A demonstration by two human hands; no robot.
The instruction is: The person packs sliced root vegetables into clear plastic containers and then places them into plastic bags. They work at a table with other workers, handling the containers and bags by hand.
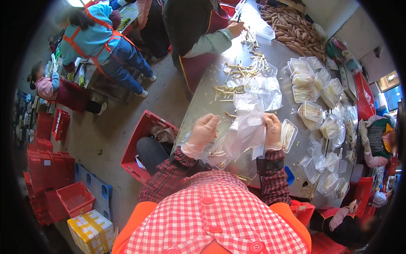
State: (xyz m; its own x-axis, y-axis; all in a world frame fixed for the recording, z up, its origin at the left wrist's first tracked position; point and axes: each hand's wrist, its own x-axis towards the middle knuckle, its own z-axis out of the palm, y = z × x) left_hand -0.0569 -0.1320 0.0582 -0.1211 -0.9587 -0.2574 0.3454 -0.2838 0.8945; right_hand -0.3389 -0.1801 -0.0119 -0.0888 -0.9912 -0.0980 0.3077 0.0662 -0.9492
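Observation:
My right hand (272,130), in a thin clear glove, grips the edge of a crumpled clear plastic bag (247,127). The bag hangs between my hands above the metal table. My left hand (202,135), gloved the same way, has its fingers curled together to the left of the bag; whether thin film is pinched in them is unclear. Below and between the hands, a plastic-covered pack of pale vegetable stalks (219,154) lies close to my body, partly hidden by the bag. Just right of my right hand sits an uncovered clear tray of white stalks (288,136).
Loose stalks (250,68) and clear film (266,92) lie farther up the metal table (203,92). Several packed trays (303,87) stand at right, below heaped brown tubers (295,28). A red crate (133,155) is by my left leg. A co-worker's hand (235,29) works at the far end.

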